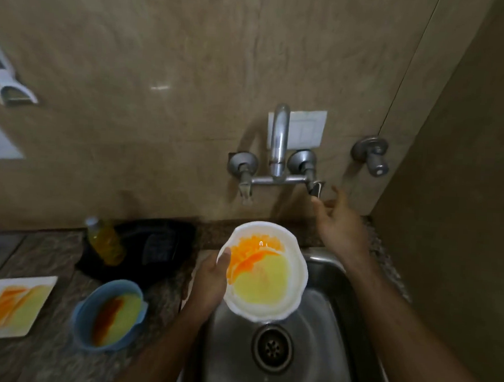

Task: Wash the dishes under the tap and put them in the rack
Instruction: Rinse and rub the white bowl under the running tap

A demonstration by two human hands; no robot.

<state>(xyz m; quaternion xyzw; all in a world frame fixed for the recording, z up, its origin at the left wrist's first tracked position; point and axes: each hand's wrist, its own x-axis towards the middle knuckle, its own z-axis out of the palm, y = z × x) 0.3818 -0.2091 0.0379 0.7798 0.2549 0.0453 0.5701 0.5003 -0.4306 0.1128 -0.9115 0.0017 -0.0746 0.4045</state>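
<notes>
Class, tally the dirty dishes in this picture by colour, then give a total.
White: 2 (round plate held by the left hand; square plate on the counter)
Blue: 1 (bowl)
Total: 3

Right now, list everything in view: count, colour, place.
White plate: one, smeared orange and yellow, held over the sink.
Sink: one, steel, lower middle, with a round drain.
Tap: one, metal, on the wall above the sink, a handle on each side.
Wall valve: one, grey, right of the tap.
Blue bowl: one, orange and yellow residue inside, on the counter left of the sink.
Square plate: one, white, smeared orange and yellow, far left on the counter.
Bottle: one, yellow liquid, behind the bowl.
Black rack: one, behind the bowl, by the wall.
Left hand: grips the white plate's rim.
Right hand: fingers spread, reaching at the tap's right handle.
</notes>
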